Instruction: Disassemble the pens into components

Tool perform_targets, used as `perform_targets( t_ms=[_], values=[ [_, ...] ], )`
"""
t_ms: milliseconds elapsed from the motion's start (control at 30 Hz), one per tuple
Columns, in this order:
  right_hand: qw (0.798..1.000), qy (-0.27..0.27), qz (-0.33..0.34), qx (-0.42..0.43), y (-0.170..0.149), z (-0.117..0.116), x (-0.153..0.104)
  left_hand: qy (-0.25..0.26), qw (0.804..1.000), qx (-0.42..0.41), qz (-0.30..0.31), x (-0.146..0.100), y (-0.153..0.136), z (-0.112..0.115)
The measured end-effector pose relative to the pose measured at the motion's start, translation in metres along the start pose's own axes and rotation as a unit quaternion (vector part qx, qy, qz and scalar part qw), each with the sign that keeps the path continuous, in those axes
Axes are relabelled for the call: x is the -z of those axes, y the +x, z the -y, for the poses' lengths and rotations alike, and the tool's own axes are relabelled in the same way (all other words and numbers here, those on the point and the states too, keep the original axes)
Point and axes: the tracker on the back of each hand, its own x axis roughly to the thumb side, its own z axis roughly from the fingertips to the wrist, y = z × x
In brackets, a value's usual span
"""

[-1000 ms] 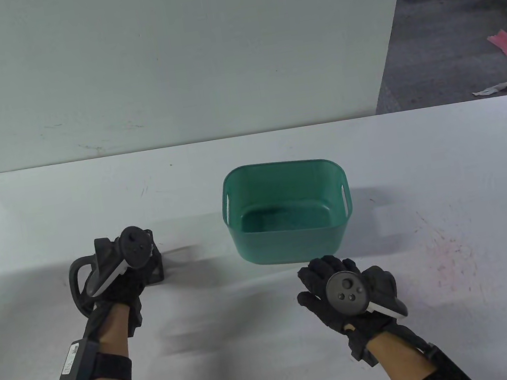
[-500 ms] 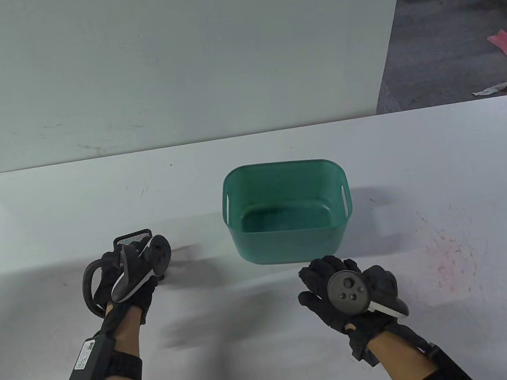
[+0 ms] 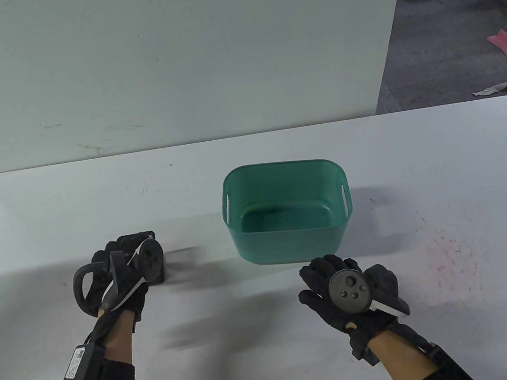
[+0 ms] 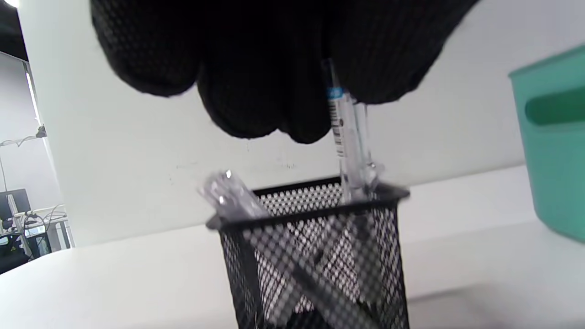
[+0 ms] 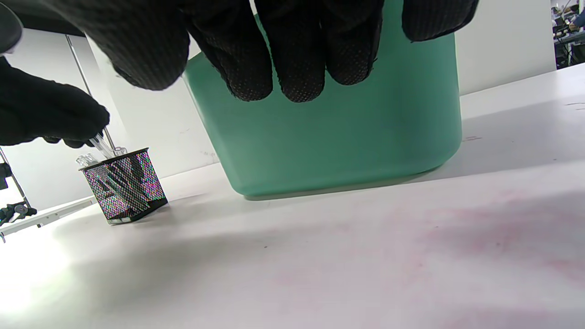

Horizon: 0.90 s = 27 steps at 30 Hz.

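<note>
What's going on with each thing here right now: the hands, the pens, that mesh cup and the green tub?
Left hand: over the mesh cup, pinching a clear pen.
Clear pen: upright, lower end in the cup.
Second pen: leaning in the cup, untouched.
Mesh cup: standing upright on the table.
Green tub: upright, nothing visible inside.
Right hand: open, holding nothing, near the tub.

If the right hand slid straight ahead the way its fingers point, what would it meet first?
Most likely the near wall of the green plastic bin: the right hand lies just short of it, fingers aimed slightly left of its middle, though the gap's depth is unclear.
</note>
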Motion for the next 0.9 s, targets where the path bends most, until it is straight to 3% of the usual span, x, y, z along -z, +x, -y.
perform_targets(
  t_ms=[400, 533, 700, 900],
  values=[
    [1.0, -0.007, -0.006, 0.016, -0.003, 0.0, 0.001, 0.098, 0.993, -0.061, 0.027, -0.027, -0.023, -0.056],
    [0.999, -0.006, -0.012, 0.029, -0.005, -0.001, 0.002, 0.128, 0.982, -0.132, 0.041, -0.039, -0.025, -0.068],
    [0.999, -0.009, -0.016, 0.04, -0.007, -0.004, 0.003, 0.112, 0.95, -0.286, 0.06, -0.05, -0.018, -0.059],
    [0.998, -0.018, -0.017, 0.061, -0.007, -0.005, 0.004, 0.062, 0.895, -0.438, 0.059, -0.059, -0.001, -0.03]
  ],
)
